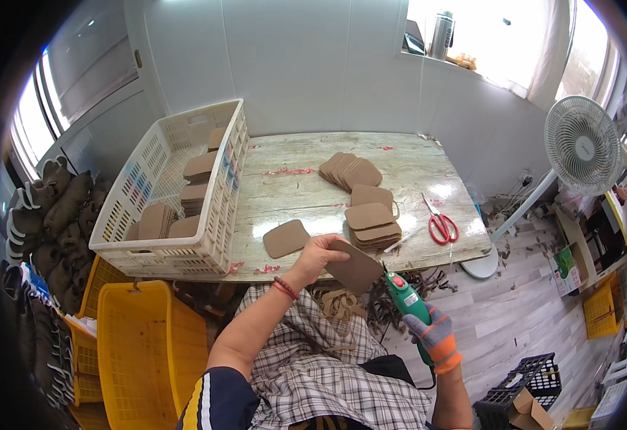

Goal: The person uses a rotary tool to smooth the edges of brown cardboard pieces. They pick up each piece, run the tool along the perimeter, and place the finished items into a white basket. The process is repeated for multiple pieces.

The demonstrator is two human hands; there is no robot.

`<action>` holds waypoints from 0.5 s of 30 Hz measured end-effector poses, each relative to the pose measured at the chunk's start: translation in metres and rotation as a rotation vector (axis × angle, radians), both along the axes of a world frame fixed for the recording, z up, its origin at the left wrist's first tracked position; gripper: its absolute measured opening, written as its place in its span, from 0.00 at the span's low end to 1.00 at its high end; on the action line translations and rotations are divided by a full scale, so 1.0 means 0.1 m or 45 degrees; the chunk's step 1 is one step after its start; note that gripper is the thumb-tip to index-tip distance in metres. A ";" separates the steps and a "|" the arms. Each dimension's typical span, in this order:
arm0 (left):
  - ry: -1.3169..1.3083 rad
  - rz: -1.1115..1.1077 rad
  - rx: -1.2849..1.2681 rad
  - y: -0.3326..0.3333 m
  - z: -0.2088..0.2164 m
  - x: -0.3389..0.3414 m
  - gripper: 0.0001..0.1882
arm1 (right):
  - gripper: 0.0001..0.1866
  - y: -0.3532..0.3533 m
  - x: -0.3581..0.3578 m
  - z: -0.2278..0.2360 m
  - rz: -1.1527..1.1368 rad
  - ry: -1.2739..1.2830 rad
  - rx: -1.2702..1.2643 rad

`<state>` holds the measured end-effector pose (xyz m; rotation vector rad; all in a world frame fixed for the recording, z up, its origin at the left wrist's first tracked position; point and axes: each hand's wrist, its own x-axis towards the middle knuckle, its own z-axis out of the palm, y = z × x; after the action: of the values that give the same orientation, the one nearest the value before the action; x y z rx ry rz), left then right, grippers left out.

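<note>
Bare, with red beads at the wrist, my left hand (318, 259) pinches the edge of a brown rounded flat piece (355, 271) and holds it tilted over the table's front edge. My right hand (435, 333), in a grey and orange glove, grips a green corded power tool (408, 299) with a red button. Its narrow tip is at the right edge of the brown piece; whether they touch is too small to tell. Just beyond my left hand a single brown piece (286, 239) lies flat. A stack of brown pieces (372, 221) stands close by, with a fanned pile (350, 171) behind it.
Red-handled scissors (442, 226) lie at the table's right. A white crate (216, 236) with brown stacks stands at the left, above a yellow crate (135, 344). Dark offcuts (399, 283) hang below the front edge. A fan (583, 147) stands at the right.
</note>
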<state>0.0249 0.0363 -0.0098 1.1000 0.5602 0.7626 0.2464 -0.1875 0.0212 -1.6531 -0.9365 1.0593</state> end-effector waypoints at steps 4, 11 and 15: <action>0.020 -0.003 -0.005 -0.01 -0.06 0.06 0.10 | 0.24 0.06 -0.01 -0.03 -0.012 0.039 0.002; -0.373 0.462 -0.572 -0.08 -0.24 0.08 0.18 | 0.22 0.09 -0.03 -0.07 -0.196 0.119 0.085; -0.567 0.533 -0.725 -0.27 -0.42 0.21 0.18 | 0.21 0.09 -0.12 -0.17 -0.188 0.014 -0.003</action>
<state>0.0459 0.0088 -0.0514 0.2682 0.5796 1.0887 0.2343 -0.1785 0.0047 -1.6898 -0.7932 0.9685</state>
